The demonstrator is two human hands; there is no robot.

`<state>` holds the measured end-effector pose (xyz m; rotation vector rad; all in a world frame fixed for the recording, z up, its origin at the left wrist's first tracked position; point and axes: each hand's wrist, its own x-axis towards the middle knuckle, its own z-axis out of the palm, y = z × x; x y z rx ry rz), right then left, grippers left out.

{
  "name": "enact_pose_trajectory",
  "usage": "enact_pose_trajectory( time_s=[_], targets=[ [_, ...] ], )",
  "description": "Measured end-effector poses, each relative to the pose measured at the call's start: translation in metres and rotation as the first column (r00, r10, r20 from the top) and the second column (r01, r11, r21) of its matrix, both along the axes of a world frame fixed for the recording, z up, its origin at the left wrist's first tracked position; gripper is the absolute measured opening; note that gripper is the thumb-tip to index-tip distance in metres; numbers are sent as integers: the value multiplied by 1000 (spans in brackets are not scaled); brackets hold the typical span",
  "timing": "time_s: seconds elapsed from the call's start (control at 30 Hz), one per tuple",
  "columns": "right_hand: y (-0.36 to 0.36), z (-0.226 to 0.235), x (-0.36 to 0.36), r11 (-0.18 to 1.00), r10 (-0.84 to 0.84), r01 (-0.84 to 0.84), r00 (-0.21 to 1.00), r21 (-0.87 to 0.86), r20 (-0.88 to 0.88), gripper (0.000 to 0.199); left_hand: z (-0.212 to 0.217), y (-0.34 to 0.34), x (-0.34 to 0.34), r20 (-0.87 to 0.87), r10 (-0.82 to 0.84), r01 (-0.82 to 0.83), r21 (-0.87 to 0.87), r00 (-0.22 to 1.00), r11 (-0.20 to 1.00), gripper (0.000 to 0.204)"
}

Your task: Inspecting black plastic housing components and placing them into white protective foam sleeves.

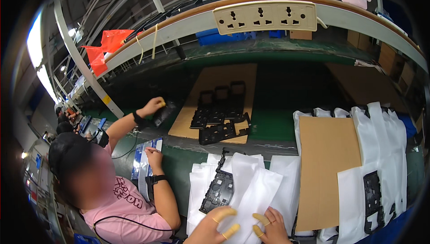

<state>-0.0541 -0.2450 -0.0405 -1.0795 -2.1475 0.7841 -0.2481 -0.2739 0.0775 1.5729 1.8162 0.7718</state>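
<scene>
My left hand (pixel 209 227) reaches in at the bottom, its thumb and index finger spread apart, with yellow finger cots on them. It is beside a white foam sleeve (pixel 256 194) and just below a black plastic frame (pixel 218 191), which lies tilted on a pile of white sleeves. My right hand (pixel 273 227) rests at the right side of the same sleeve, fingers spread, also wearing yellow finger cots. Whether either hand lightly pinches the sleeve's edge is hard to see. More white sleeves (pixel 286 168) lie under and to the right.
At right a cardboard sheet (pixel 329 154) lies over sleeved parts, with another black frame (pixel 371 194) beside it. Several black frames (pixel 219 109) are on cardboard (pixel 188 109) across the belt. A co-worker (pixel 130 199) sits at left, one arm extended. A power strip (pixel 264 16) hangs overhead.
</scene>
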Motion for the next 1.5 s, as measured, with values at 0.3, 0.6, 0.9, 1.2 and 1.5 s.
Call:
enact_pose_trajectory(
  time_s=[0.3, 0.6, 0.9, 1.2, 1.5],
  targets=[
    [-5, -37, 3, 999, 3, -2, 1000, 41, -24, 36, -31, 10, 17, -148, -647, 658, 39, 748, 752, 35],
    [0, -4, 4, 999, 1, -7, 991, -42, -133, 41, -53, 1, 19, -343, -533, 575, 27, 774, 817, 30],
    [-2, -16, -4, 989, -144, 145, 988, 17, -65, 36, -44, 25, -13, -317, -578, 630, 85, 752, 772, 50],
    [-5, -19, -7, 977, -207, 203, 977, -68, -58, 54, -47, 43, -39, -498, -1, 14, 22, 867, 1000, 83],
    [-6, -26, -2, 974, -224, 221, 971, -44, -87, 57, -5, 17, -48, 969, -131, -1, 135, 210, 991, 96]
  ],
)
